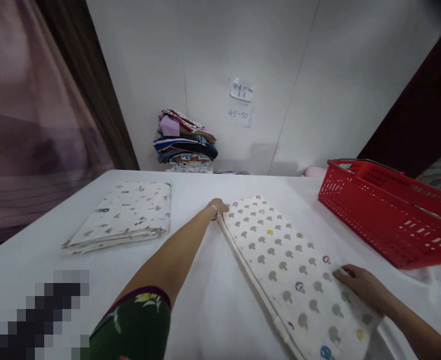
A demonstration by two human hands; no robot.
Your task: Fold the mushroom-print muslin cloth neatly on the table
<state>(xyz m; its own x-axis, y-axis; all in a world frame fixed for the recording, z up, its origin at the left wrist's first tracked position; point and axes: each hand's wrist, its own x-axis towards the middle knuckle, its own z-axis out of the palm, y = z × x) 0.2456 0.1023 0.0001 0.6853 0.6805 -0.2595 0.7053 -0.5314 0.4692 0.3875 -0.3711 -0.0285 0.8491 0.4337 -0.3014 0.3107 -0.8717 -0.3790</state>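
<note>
A white cloth (280, 255) printed with grey and a few coloured mushrooms lies folded in a long strip, running from mid-table toward me. At its far left corner is my left hand (219, 206), closed on the fabric, a bracelet on the wrist. My right hand (361, 285) is at the strip's right edge nearer me, thumb and fingers bent together on the cloth; some fingers are hidden. To the left lies a second white cloth (130, 210) with small dark prints, folded into a flat layered rectangle, apart from both hands.
A white-covered table (194, 300) carries the cloths. A red plastic basket (385, 215) stands at the right. Against the back wall is a stack of folded fabrics (186, 142), with paper notes (240, 102) above. A pinkish curtain (36, 125) hangs at left. A blurred patch covers the lower left.
</note>
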